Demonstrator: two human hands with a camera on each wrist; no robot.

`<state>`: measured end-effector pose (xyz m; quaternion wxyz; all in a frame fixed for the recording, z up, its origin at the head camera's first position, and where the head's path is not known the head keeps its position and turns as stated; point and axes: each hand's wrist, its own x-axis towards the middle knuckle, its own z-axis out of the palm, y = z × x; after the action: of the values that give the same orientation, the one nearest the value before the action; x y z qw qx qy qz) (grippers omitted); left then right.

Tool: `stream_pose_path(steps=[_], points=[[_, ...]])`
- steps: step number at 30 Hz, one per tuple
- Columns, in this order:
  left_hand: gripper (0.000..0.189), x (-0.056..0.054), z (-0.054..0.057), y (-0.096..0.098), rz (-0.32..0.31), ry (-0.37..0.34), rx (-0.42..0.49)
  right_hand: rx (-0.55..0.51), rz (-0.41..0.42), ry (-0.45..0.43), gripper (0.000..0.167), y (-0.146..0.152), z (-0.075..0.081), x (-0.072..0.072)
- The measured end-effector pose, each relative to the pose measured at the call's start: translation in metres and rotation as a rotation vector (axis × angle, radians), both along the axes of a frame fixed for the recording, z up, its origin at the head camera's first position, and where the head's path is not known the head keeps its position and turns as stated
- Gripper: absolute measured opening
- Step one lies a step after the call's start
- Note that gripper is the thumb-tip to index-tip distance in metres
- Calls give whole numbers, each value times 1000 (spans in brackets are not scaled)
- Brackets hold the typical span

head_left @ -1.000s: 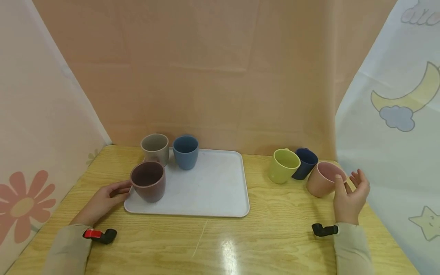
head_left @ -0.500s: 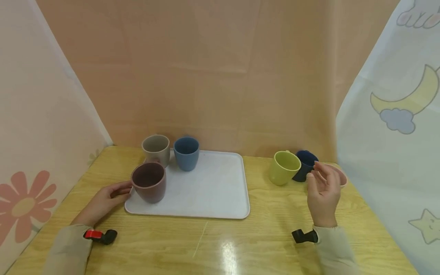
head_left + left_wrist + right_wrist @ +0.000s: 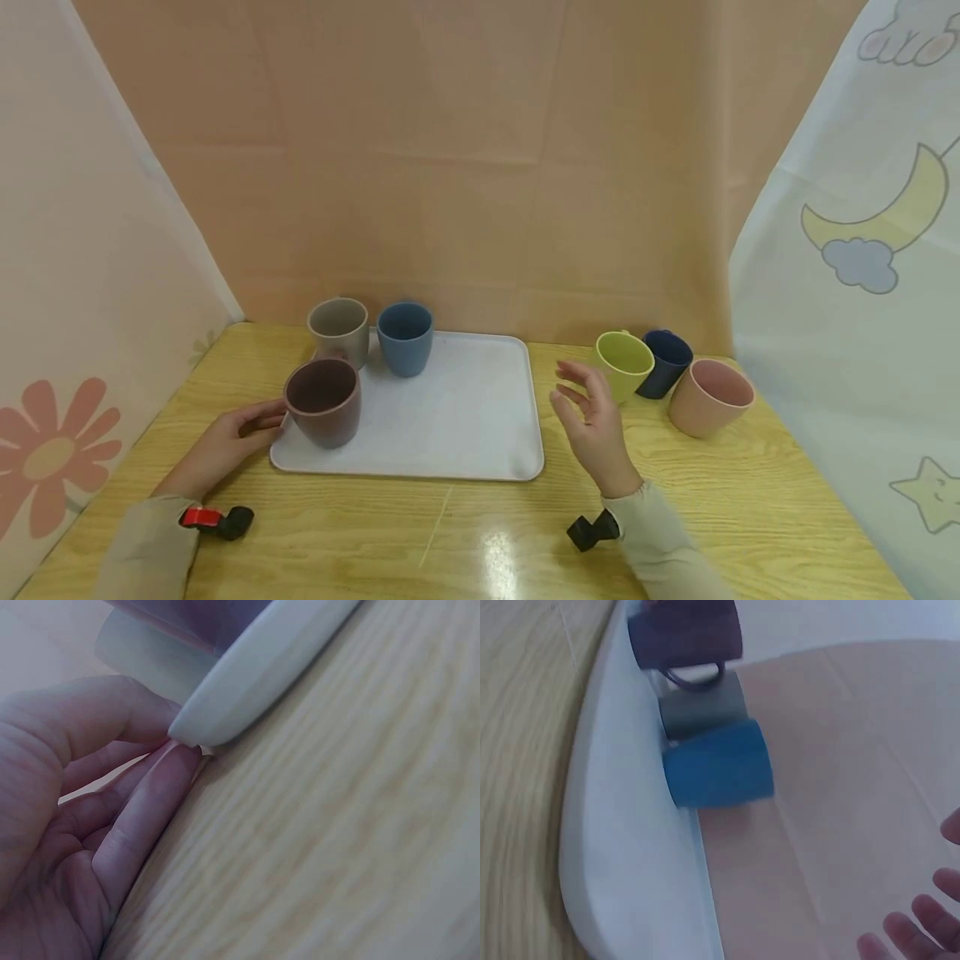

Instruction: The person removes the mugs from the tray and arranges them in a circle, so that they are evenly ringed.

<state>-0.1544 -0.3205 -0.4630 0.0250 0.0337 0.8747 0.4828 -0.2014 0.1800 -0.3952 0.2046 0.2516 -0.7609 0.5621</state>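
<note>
My left hand point(image 3: 225, 442) pinches the left edge of the white tray point(image 3: 457, 417). In the left wrist view, the thumb is at the tray rim point(image 3: 232, 686) and the fingers reach under it. Three mugs stand upright on the tray: a maroon mug point(image 3: 330, 421) at the front left, a grey-beige mug point(image 3: 348, 340) behind it and a blue mug point(image 3: 405, 350) at the back. My right hand point(image 3: 596, 429) hovers just right of the tray, holding nothing, fingers loosely bent. It partly covers a yellow-green mug point(image 3: 630, 379).
Right of the tray on the wooden table point(image 3: 360, 542), a navy mug point(image 3: 658, 379) and a pink mug point(image 3: 701, 408) stand beside the yellow-green one. An orange-brown backdrop point(image 3: 450, 167) rises behind, with printed sheets at both sides.
My right hand has moved left from the pink mug, past the navy and yellow-green mugs, toward the tray's right edge. My left hand and the mugs have stayed put.
</note>
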Motion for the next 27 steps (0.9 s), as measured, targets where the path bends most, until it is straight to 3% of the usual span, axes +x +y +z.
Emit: stream_pose_path(steps=[7,14,20,27], points=[[60,1,-1,-3,7,-8,17,135,139,-83,45,-48,-2,-1],[59,1,-1,-5,4,1,34,174,257,-162,48,-96,-7,2],[60,0,-1,-5,7,-6,28,191,375,-296,56,-136,-14,1],[60,-1,-1,-1,-2,-15,22,181,425,-434,70,-171,-30,-4]])
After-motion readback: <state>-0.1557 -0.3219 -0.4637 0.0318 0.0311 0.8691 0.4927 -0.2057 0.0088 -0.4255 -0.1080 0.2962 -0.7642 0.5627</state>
